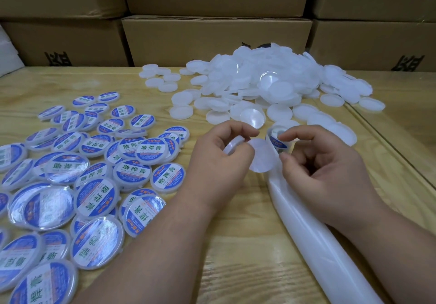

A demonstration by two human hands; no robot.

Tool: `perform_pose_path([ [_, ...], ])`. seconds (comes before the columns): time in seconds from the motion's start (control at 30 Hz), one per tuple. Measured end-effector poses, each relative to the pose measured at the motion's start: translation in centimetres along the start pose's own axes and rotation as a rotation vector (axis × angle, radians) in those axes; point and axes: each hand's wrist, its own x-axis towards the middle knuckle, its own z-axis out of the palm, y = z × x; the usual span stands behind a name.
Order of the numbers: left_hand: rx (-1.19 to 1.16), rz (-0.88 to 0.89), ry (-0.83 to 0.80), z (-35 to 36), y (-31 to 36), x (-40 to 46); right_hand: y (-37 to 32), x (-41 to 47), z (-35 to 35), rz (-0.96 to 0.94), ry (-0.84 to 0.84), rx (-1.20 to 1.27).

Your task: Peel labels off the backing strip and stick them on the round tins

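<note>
Two hands – left hand (220,156), right hand (323,162). One backing strip (306,233), one label roll (277,139) at its far end. Labelled tins (99,162) on the left: roughly forty, overlapping, exact count not possible. Blank white tins (264,84) in the far heap – well over a hundred, uncountable. Cardboard boxes (212,39) behind: about six visible. One surface (236,244).

Bare table (254,251) between labelled tins (99,185) left, unlabelled pile (264,84) ahead, backing strip (313,244) right.

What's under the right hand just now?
The white backing strip runs beneath the right hand and forearm along the wooden table. The hand hides the part of it directly under the palm.
</note>
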Motion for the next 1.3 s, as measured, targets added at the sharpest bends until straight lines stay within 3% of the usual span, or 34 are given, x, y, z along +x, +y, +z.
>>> perform_pose_path([
  [0.27, -0.019, -0.041, -0.066, -0.1, 0.1, 0.0, 0.0, 0.0, 0.0, -0.148, -0.033, -0.120],
  [0.6, -0.083, -0.072, -0.132, -0.4, -0.1, 0.1, 0.1, -0.1, -0.1, -0.105, -0.033, -0.098],
  [0.7, -0.229, -0.056, -0.161, -0.5, 0.1, 0.3, -0.1, -0.3, 0.1, -0.069, 0.000, -0.017],
  [0.87, -0.394, -0.193, -0.153, -0.3, 0.2, 0.4, -0.8, -0.3, 0.0, -0.030, 0.046, 0.027],
  [1.13, -0.422, -0.219, -0.070, 0.2, 0.3, 0.4, -1.3, 0.0, -0.1, 0.066, -0.066, 0.146],
  [1.3, -0.436, -0.219, -0.203, 0.3, 0.3, 0.3, -1.6, -0.1, 0.5, 0.111, -0.111, 0.072],
])
